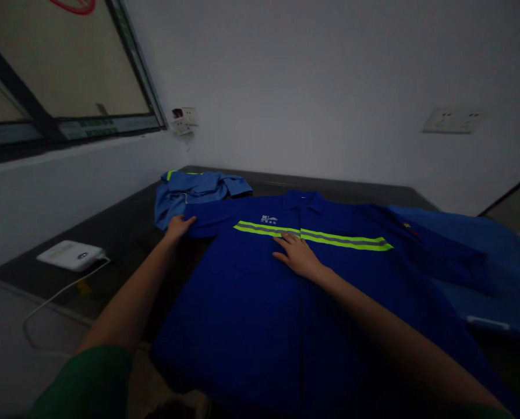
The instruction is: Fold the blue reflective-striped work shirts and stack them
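Note:
A dark blue work jacket with a yellow-green and grey reflective stripe lies spread out, front side up, its collar toward the wall. My left hand grips the end of its left-lying sleeve, the thumb on top and the fingertips partly hidden. On the jacket's chest, at the stripe near the front closure, my right hand rests flat with its fingers apart. Just beyond my left hand a lighter blue garment with a yellow-green stripe sits crumpled. The other sleeve stretches to the right.
A white box-shaped device with a white cable lies near the left edge of the dark table. Blue material lies under the jacket's right side. Wall sockets and a window are behind and to the left.

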Demonstrator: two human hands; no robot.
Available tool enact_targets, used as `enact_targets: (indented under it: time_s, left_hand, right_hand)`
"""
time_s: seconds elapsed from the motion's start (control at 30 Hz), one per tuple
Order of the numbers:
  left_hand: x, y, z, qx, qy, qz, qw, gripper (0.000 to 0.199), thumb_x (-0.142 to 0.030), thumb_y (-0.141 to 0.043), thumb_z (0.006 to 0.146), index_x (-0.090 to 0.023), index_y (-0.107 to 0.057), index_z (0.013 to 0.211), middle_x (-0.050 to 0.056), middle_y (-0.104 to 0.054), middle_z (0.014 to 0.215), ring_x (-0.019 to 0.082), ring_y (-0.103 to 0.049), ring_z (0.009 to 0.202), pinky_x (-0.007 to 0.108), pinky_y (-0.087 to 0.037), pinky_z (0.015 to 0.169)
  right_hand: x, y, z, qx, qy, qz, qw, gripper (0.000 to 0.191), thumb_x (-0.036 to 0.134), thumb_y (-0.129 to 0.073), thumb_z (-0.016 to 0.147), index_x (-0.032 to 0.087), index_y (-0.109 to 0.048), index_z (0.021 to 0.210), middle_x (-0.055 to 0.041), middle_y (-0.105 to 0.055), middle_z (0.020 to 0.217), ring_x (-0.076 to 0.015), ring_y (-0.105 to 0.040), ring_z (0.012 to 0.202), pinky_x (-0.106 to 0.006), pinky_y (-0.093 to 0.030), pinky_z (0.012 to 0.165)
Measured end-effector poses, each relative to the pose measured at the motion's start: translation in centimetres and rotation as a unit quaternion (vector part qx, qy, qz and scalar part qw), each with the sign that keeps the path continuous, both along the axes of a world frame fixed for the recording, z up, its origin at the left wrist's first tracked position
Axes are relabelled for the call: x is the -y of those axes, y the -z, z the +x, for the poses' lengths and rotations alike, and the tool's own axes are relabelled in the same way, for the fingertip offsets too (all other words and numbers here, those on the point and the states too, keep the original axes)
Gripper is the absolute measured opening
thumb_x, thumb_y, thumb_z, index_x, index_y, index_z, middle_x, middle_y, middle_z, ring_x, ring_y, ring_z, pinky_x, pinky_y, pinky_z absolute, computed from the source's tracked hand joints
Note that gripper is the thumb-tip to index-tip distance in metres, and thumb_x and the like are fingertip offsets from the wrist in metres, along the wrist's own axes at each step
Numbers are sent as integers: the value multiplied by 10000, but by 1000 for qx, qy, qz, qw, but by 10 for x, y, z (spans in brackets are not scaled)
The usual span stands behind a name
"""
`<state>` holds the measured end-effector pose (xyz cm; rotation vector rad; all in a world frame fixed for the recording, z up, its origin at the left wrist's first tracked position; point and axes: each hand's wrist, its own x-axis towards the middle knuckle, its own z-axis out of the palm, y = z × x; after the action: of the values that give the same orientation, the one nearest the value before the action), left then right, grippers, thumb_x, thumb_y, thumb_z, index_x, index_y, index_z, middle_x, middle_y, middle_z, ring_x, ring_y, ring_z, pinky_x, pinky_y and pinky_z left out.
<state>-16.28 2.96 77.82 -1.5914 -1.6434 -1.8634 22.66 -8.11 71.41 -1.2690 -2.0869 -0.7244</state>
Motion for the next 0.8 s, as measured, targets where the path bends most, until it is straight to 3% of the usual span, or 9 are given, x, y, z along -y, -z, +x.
enact_targets:
  time_s: [0.1,0.23,0.4,0.5,0.6,0.67,0.8]
  left_hand:
    - [-3,-5,-2,-1,2,-9,1000,305,-361,-615,777,-122,-646,965,106,-717,902,266,-679,879,353,-548,801]
    - [-9,-8,-5,-18,-6,20,1000,279,-253,-553,828,-117,-612,1064,123,-671,1107,264,-626,1049,360,-487,931]
    - [-13,-2,-5,-36,-17,32,999,386,-185,-588,824,-58,-521,1183,159,-617,1160,290,-567,1119,400,-417,996]
    - [-3,4,-7,-45,-35,47,997,466,-119,-580,821,-49,-450,1264,161,-561,1231,283,-476,1215,422,-331,1066]
    - [25,16,-6,-68,-35,69,995,461,-124,-586,809,-119,-488,1259,130,-527,1282,268,-457,1231,408,-338,1067]
    - [55,33,-1,-106,15,80,991,387,-151,-557,821,-151,-544,1207,95,-578,1220,234,-551,1108,370,-420,987]
    - [133,87,20,-174,159,43,971,323,-331,-492,873,-202,-591,1152,19,-677,960,171,-645,833,294,-500,788]
  right_hand:
    - [-12,0,-19,6,45,-32,998,577,543,-388,949,269,-390,1457,-93,-282,1553,-356,-192,1434,-643,-136,1110]
    - [-27,3,-19,14,55,-24,998,600,597,-313,950,324,-317,1484,-58,-235,1572,-336,-141,1449,-642,-55,1120]
    - [-36,3,-17,24,69,-6,997,587,584,-294,958,335,-296,1490,-43,-207,1580,-325,-151,1450,-630,-71,1126]
    - [-39,1,-17,24,74,2,997,579,568,-296,963,329,-299,1491,-48,-223,1576,-335,-164,1445,-632,-95,1122]
    - [-44,0,-16,20,77,10,997,577,563,-300,964,322,-309,1488,-57,-251,1568,-338,-167,1443,-637,-105,1118]
    - [-46,0,-15,18,72,18,997,576,561,-310,962,310,-328,1481,-67,-279,1557,-342,-188,1437,-648,-115,1111]
    - [-42,0,-14,3,23,72,997,502,477,-365,969,232,-482,1391,-108,-383,1503,-337,-280,1404,-643,-177,1102]
